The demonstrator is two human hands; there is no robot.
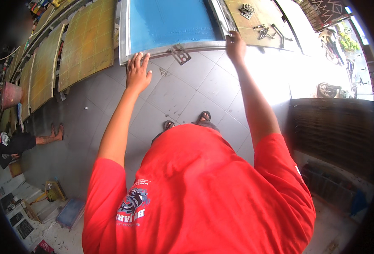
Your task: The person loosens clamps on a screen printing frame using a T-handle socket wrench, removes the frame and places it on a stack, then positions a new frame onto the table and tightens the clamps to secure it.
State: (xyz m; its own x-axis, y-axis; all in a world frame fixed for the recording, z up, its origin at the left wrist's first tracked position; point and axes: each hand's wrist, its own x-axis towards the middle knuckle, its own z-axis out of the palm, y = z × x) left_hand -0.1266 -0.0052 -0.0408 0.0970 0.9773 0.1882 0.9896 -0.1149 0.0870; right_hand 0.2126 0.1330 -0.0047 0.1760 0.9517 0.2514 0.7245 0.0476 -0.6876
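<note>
A silk-screen frame (155, 51) with a light metal rim and a blue mesh (172, 21) lies in front of me, its far part cut off by the picture's top. My left hand (138, 75) rests with fingers stretched out on the near rim, close to the left corner. At the near right corner my right hand (236, 47) has its fingers closed around the frame's edge; the fingertips are partly hidden. Between my hands, a metal bracket with holes (179, 55) sticks out from below the near rim.
A yellowish board (261, 19) on the right bears metal brackets and clamps. Similar boards with grid lines (87, 42) line the left. A person (13, 144) sits on the floor at far left, legs stretched out. A dark slatted rack (333, 131) stands at right.
</note>
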